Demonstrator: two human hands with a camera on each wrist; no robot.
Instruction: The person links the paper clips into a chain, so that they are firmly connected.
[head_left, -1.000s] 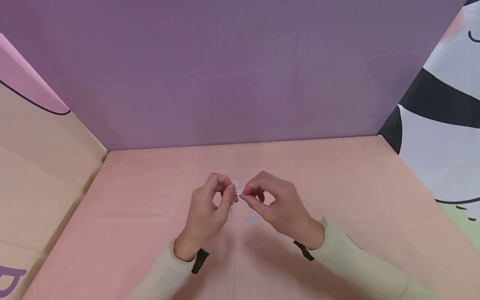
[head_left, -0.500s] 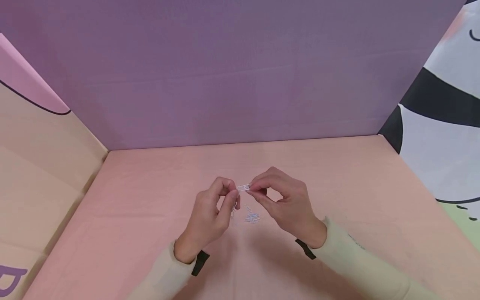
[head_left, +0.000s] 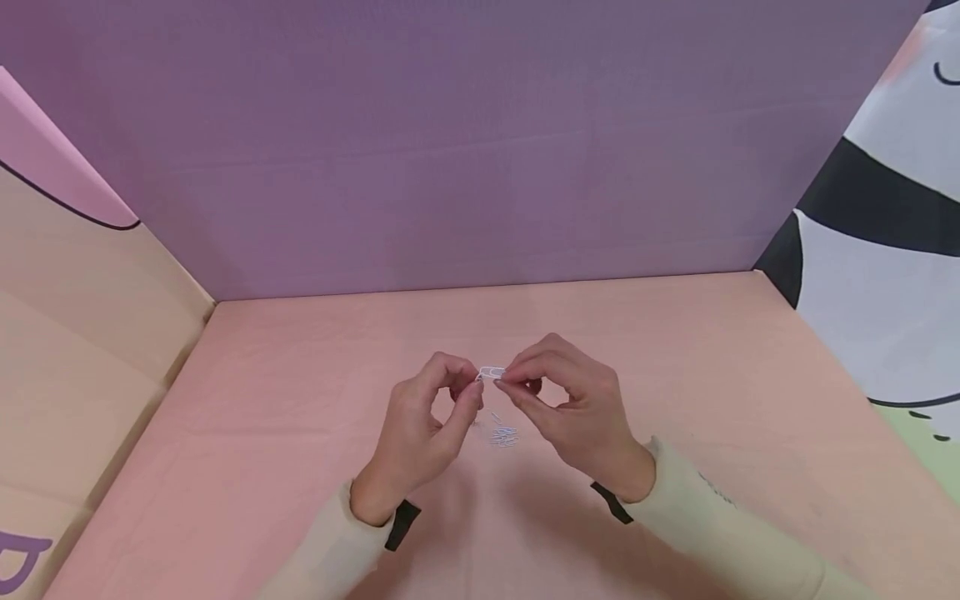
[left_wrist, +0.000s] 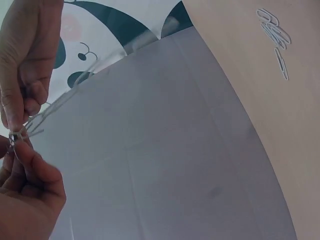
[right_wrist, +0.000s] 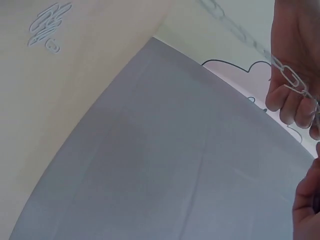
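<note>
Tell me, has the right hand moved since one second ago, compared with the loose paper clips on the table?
Yes. The right hand has moved up and slightly right, away from the pile of paper clips lying on the table.

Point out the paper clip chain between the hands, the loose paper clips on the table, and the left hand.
paper clip chain (right_wrist: 291,79): right wrist view, a middle link.
loose paper clips (head_left: 504,435): head view, centre of the pile.
left hand (head_left: 420,425): head view, back of the hand.

No readable text anywhere.
</note>
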